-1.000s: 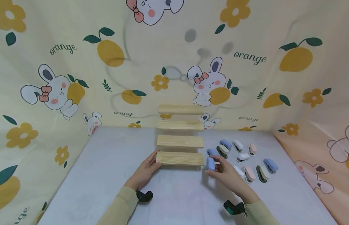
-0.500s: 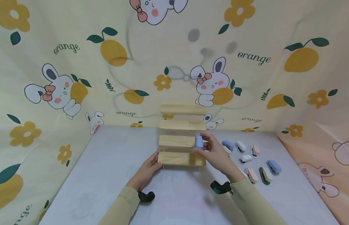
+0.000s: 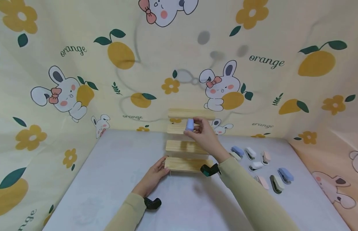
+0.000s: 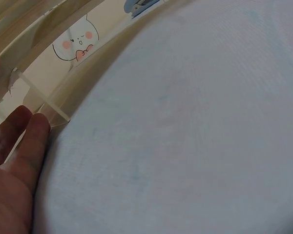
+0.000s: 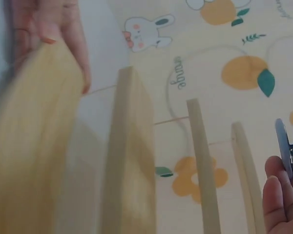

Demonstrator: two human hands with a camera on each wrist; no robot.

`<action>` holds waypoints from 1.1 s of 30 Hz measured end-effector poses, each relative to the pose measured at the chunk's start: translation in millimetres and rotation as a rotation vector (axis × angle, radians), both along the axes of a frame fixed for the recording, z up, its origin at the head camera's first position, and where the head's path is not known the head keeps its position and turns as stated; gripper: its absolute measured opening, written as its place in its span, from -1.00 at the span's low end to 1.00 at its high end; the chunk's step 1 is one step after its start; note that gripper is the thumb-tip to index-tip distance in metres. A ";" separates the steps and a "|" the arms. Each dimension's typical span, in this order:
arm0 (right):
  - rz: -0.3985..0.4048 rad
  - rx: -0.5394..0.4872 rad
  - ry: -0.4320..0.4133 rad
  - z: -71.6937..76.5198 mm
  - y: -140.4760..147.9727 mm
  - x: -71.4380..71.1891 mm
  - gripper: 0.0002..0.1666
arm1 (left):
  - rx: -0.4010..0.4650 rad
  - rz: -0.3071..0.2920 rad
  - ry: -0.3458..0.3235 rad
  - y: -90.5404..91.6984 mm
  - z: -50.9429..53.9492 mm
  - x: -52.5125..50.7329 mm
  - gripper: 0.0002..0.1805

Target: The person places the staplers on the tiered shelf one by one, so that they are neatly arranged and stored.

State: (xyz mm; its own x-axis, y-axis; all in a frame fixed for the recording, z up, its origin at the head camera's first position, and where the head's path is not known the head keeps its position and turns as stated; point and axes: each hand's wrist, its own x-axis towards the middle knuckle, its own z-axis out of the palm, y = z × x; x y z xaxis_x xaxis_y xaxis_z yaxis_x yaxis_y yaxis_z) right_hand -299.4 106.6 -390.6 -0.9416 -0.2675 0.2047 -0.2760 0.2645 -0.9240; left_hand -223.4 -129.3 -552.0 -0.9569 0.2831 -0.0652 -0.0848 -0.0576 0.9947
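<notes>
A stepped display rack with pale wooden shelves (image 3: 182,164) and clear side supports (image 4: 44,96) stands mid-table. My left hand (image 3: 152,176) holds the left end of its lowest shelf; the right wrist view shows the thumb on the board and a finger along its side. In my right hand (image 3: 206,136) a small blue stapler (image 3: 189,124) is pinched between thumb and fingers. It hangs upright in front of the second shelf from the top (image 3: 174,129), apart from the wood as far as I can tell. The right wrist view shows its metal part (image 5: 284,146) at the edge.
Several mini staplers lie right of the rack: blue (image 3: 286,175), white (image 3: 250,153), pink (image 3: 266,157) and cream with dark green (image 3: 277,184). My right forearm (image 3: 251,192) hides part of that area. A patterned cloth (image 3: 150,64) hangs close behind the rack.
My right hand has lifted the blue stapler from beside the lowest shelf, up and leftward past the second shelf to the upper shelves. The left hand keeps its hold on the rack.
</notes>
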 end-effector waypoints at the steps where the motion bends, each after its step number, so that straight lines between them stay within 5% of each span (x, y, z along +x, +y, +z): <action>1: -0.003 -0.001 0.011 1.9 -4.2 -4.6 -0.10 | 0.001 -0.001 0.001 0.0 0.2 0.2 -0.28; 8: -0.004 0.016 0.078 9.0 -29.0 -36.2 -0.16 | 0.011 0.001 -0.020 1.3 -3.8 1.9 -0.27; 16: -0.020 0.145 0.082 12.9 -45.6 -64.0 -0.18 | 0.019 -0.015 -0.015 5.0 -7.6 3.7 -0.25; 23: 0.012 0.237 0.085 13.5 -51.5 -75.9 -0.39 | -0.005 -0.006 -0.009 3.1 -7.2 3.1 -0.25; 33: 0.032 0.318 0.118 13.9 -50.6 -80.5 -0.37 | -0.047 0.010 -0.001 0.7 -1.3 0.3 -0.27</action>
